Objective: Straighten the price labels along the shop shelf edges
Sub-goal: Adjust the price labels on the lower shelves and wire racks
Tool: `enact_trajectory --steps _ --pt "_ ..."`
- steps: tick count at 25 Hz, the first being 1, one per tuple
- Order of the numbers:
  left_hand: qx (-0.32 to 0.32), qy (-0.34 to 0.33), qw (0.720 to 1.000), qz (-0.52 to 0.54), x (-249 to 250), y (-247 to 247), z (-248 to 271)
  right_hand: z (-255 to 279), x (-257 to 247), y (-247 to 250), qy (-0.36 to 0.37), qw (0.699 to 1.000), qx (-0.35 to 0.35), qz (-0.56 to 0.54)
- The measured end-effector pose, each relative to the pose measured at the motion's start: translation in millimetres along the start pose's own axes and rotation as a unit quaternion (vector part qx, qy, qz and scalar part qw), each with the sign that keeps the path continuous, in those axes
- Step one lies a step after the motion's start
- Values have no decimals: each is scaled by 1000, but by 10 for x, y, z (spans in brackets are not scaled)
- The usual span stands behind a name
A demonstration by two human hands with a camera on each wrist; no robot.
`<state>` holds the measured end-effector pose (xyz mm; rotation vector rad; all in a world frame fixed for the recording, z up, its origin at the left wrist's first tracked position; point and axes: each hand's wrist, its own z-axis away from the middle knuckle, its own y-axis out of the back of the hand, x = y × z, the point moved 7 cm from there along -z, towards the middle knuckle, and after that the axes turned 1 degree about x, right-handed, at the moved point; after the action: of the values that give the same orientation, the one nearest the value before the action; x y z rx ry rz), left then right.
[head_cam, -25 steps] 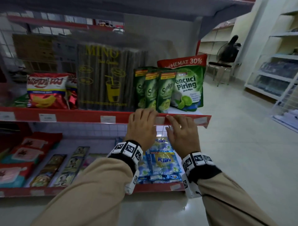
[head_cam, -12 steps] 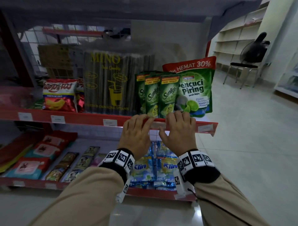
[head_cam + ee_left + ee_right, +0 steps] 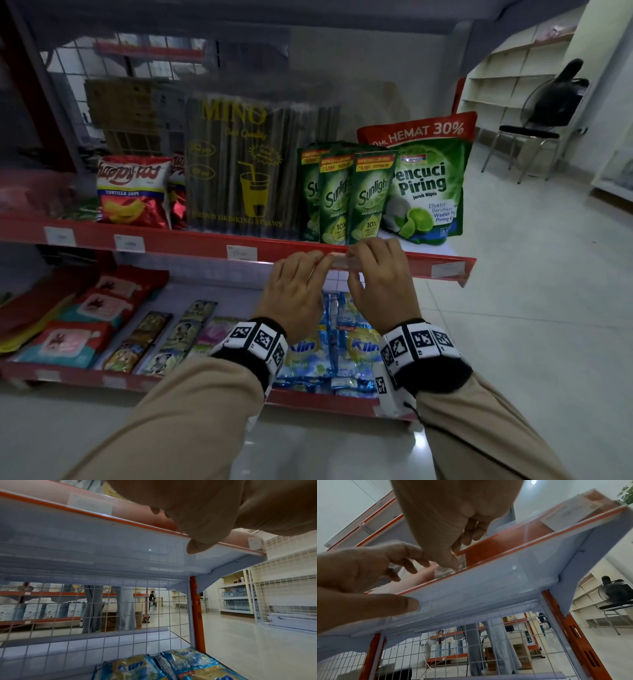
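A red shelf edge (image 3: 191, 245) carries small white price labels (image 3: 241, 253) behind a clear strip. One price label (image 3: 337, 262) shows between my two hands, below the green Sunlight pouches (image 3: 368, 198). My right hand (image 3: 370, 260) curls over the top of the strip. In the right wrist view its thumb and fingers (image 3: 453, 555) pinch this label (image 3: 447, 570). My left hand (image 3: 308, 270) lies with fairly straight fingers against the strip just left of the label, and its thumb (image 3: 399, 604) reaches under the shelf (image 3: 120, 545).
More labels sit at the left (image 3: 129, 243) and at the right end (image 3: 447, 269) of the same edge. Chips (image 3: 133, 192) and a straw pack (image 3: 246, 171) stand on the shelf. Klin sachets (image 3: 356, 349) lie on the lower shelf. A chair (image 3: 527, 137) stands down the aisle on the right.
Both hands have closed in on the label. My left fingers have slid down from the top of the edge onto the strip. The right fingers have curled over the top.
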<state>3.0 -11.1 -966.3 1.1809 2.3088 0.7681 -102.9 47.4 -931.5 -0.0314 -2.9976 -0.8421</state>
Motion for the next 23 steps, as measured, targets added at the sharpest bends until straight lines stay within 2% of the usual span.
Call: enact_trajectory --steps 4,10,13,20,21,23 --pt "12 21 1000 -12 -104 -19 -16 -13 -35 -71 -9 1000 -19 21" --pt "59 -33 997 28 -147 -5 -54 23 -77 -112 -23 997 -35 59" --pt "55 -19 998 39 -157 17 -136 -17 -83 -84 -51 996 -49 57" --pt "12 25 997 73 -168 30 -220 -170 73 -101 -150 977 -143 -50" --pt "12 33 996 87 -186 35 -231 -201 111 -87 -165 973 -147 -74" --pt "22 58 988 139 -234 48 -252 -246 173 -3 -203 964 -111 -131"
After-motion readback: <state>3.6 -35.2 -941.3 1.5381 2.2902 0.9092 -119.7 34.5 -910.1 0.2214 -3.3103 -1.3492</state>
